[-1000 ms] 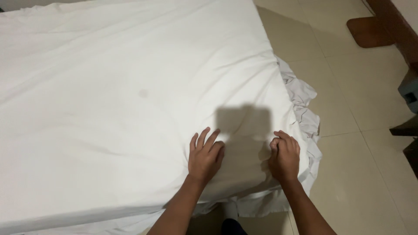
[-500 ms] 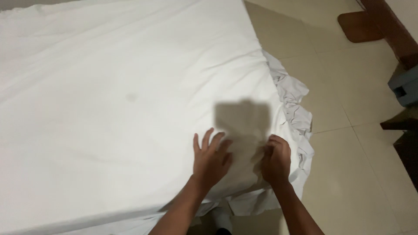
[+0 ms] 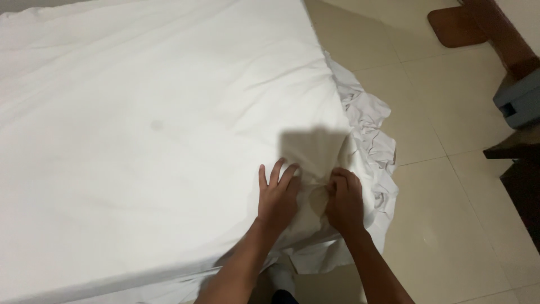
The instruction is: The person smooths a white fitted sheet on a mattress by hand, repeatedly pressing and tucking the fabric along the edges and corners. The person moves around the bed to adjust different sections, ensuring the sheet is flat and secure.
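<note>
The white sheet [image 3: 169,129] covers the bed, bunched in folds at the near corner by the tiled floor [image 3: 450,225]. Your left hand [image 3: 277,197] lies flat on it, fingers spread apart. Your right hand [image 3: 344,198], just beside, has its fingers curled together, pinching a fold of sheet at that corner.

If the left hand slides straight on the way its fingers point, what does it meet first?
Probably only more of the white sheet: the left hand lies flat on it, fingers pointing up the bed, and nothing else shows along that line.
</note>
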